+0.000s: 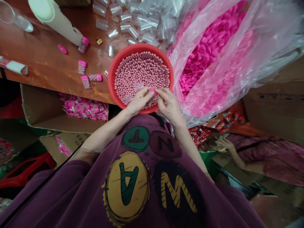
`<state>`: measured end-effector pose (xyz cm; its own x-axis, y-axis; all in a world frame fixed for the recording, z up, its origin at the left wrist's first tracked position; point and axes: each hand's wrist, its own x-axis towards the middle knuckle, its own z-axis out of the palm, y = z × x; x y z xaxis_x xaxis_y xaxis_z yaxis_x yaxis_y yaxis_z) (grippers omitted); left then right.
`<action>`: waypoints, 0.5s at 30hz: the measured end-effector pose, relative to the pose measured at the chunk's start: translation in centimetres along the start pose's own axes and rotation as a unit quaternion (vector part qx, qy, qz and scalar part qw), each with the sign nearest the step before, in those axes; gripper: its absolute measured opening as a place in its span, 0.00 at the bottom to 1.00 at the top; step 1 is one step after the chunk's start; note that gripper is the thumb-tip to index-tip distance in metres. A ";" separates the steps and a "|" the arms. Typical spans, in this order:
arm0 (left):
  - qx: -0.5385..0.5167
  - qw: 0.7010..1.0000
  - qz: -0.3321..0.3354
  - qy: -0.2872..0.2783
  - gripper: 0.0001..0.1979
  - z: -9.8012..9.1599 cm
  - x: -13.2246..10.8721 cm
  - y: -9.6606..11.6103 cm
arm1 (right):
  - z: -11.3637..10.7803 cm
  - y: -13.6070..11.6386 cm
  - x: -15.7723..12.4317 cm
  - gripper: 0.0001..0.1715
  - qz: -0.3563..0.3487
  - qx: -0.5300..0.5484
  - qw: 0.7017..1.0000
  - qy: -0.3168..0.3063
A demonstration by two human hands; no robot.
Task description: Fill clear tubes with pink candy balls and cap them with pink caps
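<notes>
Over the front part of a red bowl [111, 76], my two hands come together. The bowl is heaped with small round pink beads [142, 68], with a few clear containers [128, 98] lying among them. My left hand [137, 100] pinches a bright pink cap [153, 91] between thumb and fingers. From the other side, the fingertips of my right hand [169, 104] are closed on the same cap. Whatever is under the cap is hidden by my fingers. Left of the bowl lie several filled little bottles with pink caps [82, 67].
Clear empty containers [142, 23] are piled behind the bowl. A plastic bag of pink caps [213, 41] stands at its right. A pale tumbler [57, 20] stands back left on the wooden table [47, 68]. Below is a cardboard box [42, 110] of filled bottles. Another person's hand [225, 144] is at right.
</notes>
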<state>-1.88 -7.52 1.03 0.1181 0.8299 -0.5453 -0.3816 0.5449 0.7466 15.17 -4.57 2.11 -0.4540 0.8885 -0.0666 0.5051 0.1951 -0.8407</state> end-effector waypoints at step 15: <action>0.002 0.997 -0.034 0.075 0.08 -0.3 0.7 0.2 | 1.8 -1.2 0.8 0.38 0.026 -0.121 0.991 -0.046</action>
<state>-2.18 -6.86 0.68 0.0051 0.7635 -0.6458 -0.3739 0.6004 0.7069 12.90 -4.82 2.10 -0.4817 0.8607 -0.1648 0.6859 0.2533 -0.6822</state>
